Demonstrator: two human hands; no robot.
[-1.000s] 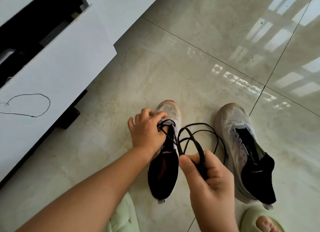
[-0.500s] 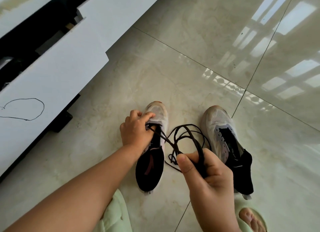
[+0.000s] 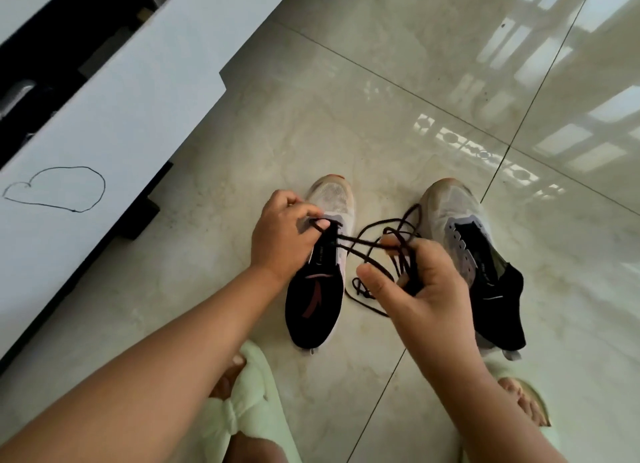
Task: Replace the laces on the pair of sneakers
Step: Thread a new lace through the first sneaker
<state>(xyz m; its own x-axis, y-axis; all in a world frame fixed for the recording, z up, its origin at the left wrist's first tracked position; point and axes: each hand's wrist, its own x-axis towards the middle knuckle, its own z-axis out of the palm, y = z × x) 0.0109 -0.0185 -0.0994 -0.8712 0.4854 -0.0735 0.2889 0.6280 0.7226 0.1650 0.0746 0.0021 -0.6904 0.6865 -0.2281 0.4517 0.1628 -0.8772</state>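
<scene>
Left hand [image 3: 282, 235] pinching black lace [image 3: 367, 254] at the left sneaker's [image 3: 320, 272] front eyelets; right hand [image 3: 427, 289] curled round the bunched lace between both shoes. Right sneaker [image 3: 471, 254] unlaced, just beside, on floor [image 3: 242, 133].

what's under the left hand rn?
The left hand rests over the left sneaker, pinching a black lace at the top eyelets. It covers the shoe's left side, so the eyelets and any lacing there cannot be seen.

Left hand [image 3: 282, 235] hides left sneaker [image 3: 320, 272] eyelets; lace [image 3: 375, 251] bundle partly hidden in right hand [image 3: 427, 286].
</scene>
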